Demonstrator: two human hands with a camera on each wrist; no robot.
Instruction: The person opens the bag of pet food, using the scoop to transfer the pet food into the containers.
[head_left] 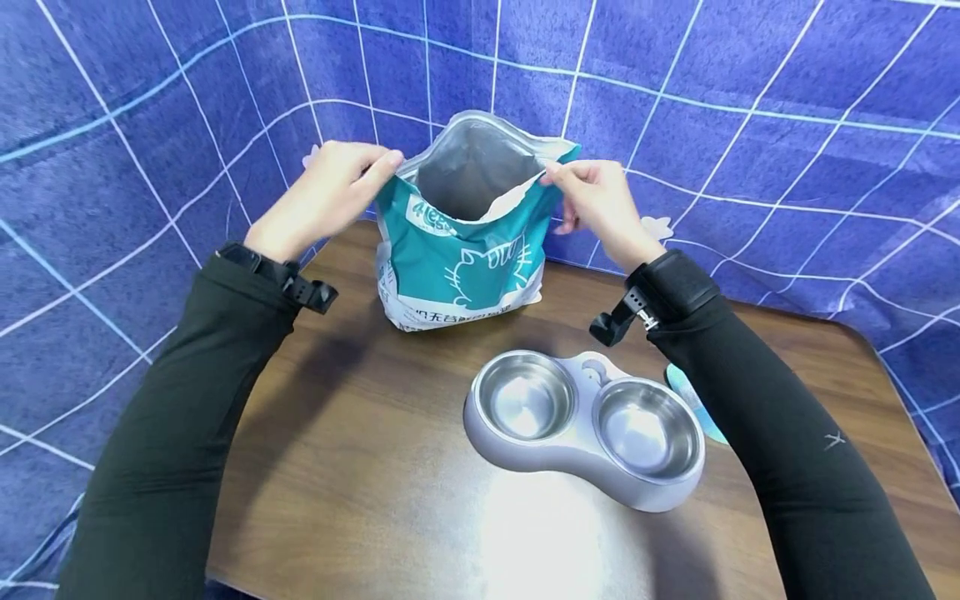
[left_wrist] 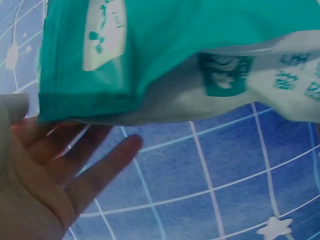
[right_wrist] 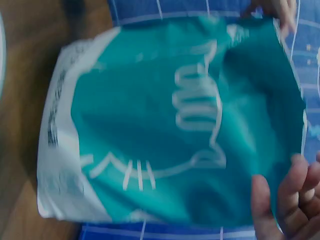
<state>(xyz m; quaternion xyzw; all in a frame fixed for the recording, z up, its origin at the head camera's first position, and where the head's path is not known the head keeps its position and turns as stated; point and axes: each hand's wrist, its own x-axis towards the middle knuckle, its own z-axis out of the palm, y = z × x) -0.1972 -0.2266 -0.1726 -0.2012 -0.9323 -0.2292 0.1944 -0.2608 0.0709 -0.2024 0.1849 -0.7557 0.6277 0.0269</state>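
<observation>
A teal and white bag (head_left: 487, 267) with a cat outline stands upright at the back of the table, its silvery mouth gaping. By the mouth's left corner, my left hand (head_left: 330, 192) pinches the rim between thumb and fingers. My right hand (head_left: 600, 200) pinches the opposite corner. In the left wrist view, some fingers of the left hand (left_wrist: 55, 170) spread beneath the bag's edge (left_wrist: 165, 75). The right wrist view has the right hand's (right_wrist: 295, 200) thumb and fingers at the bag's (right_wrist: 150, 120) corner. What lies deep inside the bag is hidden.
In front of the bag, a grey double feeder (head_left: 585, 425) with two shiny metal bowls sits on the wooden table (head_left: 360, 467). A light-blue object (head_left: 697, 404) lies partly behind the right forearm. Blue checked cloth (head_left: 750, 108) hangs behind the table.
</observation>
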